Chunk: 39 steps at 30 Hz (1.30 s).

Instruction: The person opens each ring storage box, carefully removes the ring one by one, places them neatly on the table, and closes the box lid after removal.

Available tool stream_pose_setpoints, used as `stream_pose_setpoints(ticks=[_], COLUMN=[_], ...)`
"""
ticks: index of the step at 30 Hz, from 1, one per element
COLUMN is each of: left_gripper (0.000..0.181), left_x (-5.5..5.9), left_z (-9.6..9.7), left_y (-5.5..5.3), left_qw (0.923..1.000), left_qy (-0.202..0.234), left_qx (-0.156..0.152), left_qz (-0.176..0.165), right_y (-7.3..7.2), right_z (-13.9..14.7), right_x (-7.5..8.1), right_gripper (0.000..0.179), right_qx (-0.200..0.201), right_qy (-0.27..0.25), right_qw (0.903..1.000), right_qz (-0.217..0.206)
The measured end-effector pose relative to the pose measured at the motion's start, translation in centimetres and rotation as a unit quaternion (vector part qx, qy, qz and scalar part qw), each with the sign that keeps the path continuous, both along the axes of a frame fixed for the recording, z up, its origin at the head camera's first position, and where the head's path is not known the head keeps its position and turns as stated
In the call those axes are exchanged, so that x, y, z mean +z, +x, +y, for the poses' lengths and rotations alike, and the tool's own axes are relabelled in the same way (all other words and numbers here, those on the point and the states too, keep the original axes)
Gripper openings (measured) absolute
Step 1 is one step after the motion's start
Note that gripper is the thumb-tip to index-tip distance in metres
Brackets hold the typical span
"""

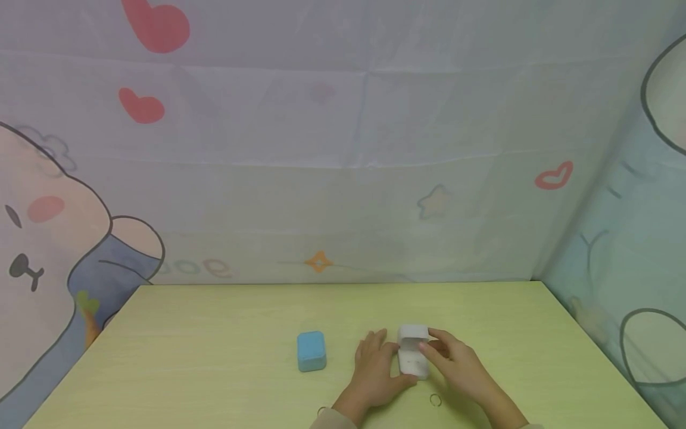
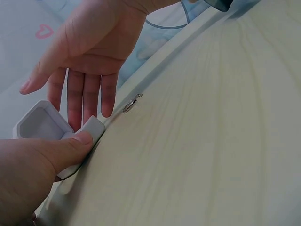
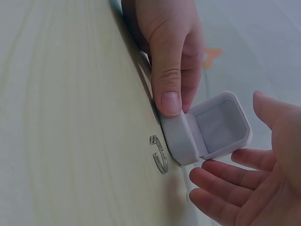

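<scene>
A small white ring box (image 1: pixel 414 368) stands on the table with its lid raised, its opening toward me. My left hand (image 1: pixel 372 374) holds the base from the left; its thumb (image 3: pixel 170 101) lies on the front part in the right wrist view. On the other side is my right hand (image 1: pixel 465 364), its fingers (image 3: pixel 225 181) extended beside the raised lid and its thumb apart from them. Whether those fingertips touch the lid is hard to tell. In front of the box lies a thin open-ended metal ring (image 1: pixel 435 400), touched by neither hand.
A light blue box (image 1: pixel 311 351), closed, sits left of my left hand. Part of another ring-like loop (image 1: pixel 321 410) shows beside the left sleeve (image 1: pixel 333 420). Behind the pale wooden table (image 1: pixel 214 333) hangs a printed cloth (image 1: pixel 268 119), with more cloth at both sides.
</scene>
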State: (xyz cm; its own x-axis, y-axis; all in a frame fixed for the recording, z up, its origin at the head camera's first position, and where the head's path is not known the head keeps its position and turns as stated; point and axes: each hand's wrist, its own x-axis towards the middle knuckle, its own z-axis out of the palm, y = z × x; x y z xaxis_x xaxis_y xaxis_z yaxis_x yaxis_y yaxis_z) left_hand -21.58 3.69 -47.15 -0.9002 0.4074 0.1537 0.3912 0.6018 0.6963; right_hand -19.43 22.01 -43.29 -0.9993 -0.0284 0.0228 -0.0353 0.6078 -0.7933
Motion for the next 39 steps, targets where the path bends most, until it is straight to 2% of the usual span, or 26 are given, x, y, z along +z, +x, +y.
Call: stream_pose_setpoints(ticks=[13,26,39], left_gripper=[0.058,0.060,0.059], left_x=[-0.11,0.09,0.12], left_z=[-0.03,-0.06,-0.04], left_y=[-0.05,0.01,0.05], left_qw=[1.0000,0.9999,0.9998], left_qy=[0.006,0.012,0.013], left_qx=[-0.001,-0.005,-0.003], left_qz=[-0.001,-0.009,-0.014], right_y=[-0.03,-0.18,-0.29], right_z=[0.03,0.04,0.05], right_x=[-0.22,-0.58,-0.82], right_gripper=[0.057,0.052,0.047], right_qx=[0.004,-0.009,-0.022], right_qy=[-0.020,-0.063,-0.075], right_qw=[0.9998,0.9980,0.9969], right_qz=[0.004,0.000,-0.007])
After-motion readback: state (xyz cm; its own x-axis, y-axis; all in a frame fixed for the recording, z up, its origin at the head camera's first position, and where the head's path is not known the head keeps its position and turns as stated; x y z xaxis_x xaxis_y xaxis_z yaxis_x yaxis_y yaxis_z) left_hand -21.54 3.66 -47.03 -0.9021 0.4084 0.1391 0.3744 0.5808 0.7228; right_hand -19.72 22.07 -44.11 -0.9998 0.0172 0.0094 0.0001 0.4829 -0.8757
